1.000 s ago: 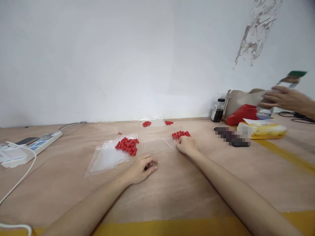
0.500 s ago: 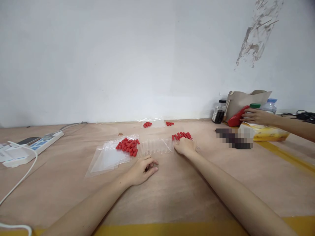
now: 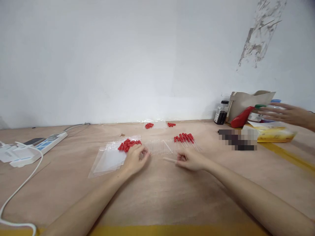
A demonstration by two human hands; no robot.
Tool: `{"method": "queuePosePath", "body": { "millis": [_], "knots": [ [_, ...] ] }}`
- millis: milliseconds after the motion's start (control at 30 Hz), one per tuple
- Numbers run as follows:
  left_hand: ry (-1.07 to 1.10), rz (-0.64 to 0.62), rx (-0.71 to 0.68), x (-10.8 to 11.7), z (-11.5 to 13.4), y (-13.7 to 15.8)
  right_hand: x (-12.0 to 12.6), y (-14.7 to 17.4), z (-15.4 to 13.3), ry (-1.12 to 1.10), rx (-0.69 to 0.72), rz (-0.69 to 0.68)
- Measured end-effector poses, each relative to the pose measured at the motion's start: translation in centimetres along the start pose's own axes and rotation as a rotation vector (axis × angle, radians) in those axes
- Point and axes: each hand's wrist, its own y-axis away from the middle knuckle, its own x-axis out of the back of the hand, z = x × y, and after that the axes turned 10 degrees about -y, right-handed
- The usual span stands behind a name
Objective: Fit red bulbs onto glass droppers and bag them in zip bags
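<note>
My left hand (image 3: 135,159) reaches over the near edge of a pile of red rubber bulbs (image 3: 127,144) lying on clear plastic bags (image 3: 108,159). Its fingers are curled together, and what they grip is hidden. My right hand (image 3: 190,158) pinches a thin pale glass tube (image 3: 169,160) whose free end points left. Behind the hands a row of clear glass tubes (image 3: 155,147) lies side by side, one slanting across. Just beyond my right hand are several droppers (image 3: 184,137), tubes with red bulbs fitted on their ends.
Two small groups of red bulbs (image 3: 149,125) lie near the wall. At left is a power strip (image 3: 40,149) with a white cable (image 3: 19,182). At right stand a dark bottle (image 3: 220,113), a grey bag (image 3: 248,101) and a yellow tissue pack (image 3: 275,133), with another person's hand (image 3: 287,113) above.
My right hand has drawn back from the droppers and now holds a tube. My left hand has moved left and forward onto the red bulbs. The other person's hand has lifted off the red object.
</note>
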Motion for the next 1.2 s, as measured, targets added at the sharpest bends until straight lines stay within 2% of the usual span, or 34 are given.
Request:
{"method": "queuePosePath", "body": {
  "millis": [67,133,267,333,467,633,767,900,933,1000,1100,1200],
  "knots": [
    [-0.185,-0.024,0.12,0.8,-1.5,-1.8,-0.5,1.0,-0.1,-0.036,-0.003,-0.042],
    [-0.34,-0.151,0.252,1.2,-2.9,-3.8,-0.9,1.7,0.0,-0.068,0.006,-0.009],
    [-0.39,-0.267,0.393,0.3,-5.1,-7.4,-2.0,2.2,0.1,-0.088,0.077,0.139],
    [-0.39,-0.339,0.447,-0.7,-5.9,-8.5,-2.4,2.2,0.2,-0.096,0.074,0.164],
    [-0.366,-0.416,0.469,-2.1,-6.9,-9.3,-2.9,2.2,0.2,-0.087,0.055,0.158],
    [-0.291,-0.342,0.408,-1.7,-6.6,-9.2,-3.3,1.8,0.5,-0.059,0.067,0.154],
    [-0.146,-0.205,0.257,-0.4,-4.7,-8.0,-3.6,1.7,0.7,-0.008,0.11,0.174],
    [0.046,-0.14,0.127,0.1,-1.9,-4.1,-3.8,1.8,0.5,0.024,0.098,0.178],
    [0.202,-0.089,0.098,0.0,-1.3,-3.0,-3.8,1.8,0.4,0.025,0.096,0.174],
    [0.391,-0.081,0.046,-0.6,-0.3,-0.7,-3.7,1.9,0.2,0.015,0.102,0.164],
    [0.572,-0.088,0.097,-1.7,0.7,1.6,-3.7,1.8,0.2,-0.016,0.091,0.157],
    [0.644,-0.118,0.141,-2.5,1.1,2.4,-3.8,1.6,0.7,-0.028,0.073,0.132]
  ]
}}
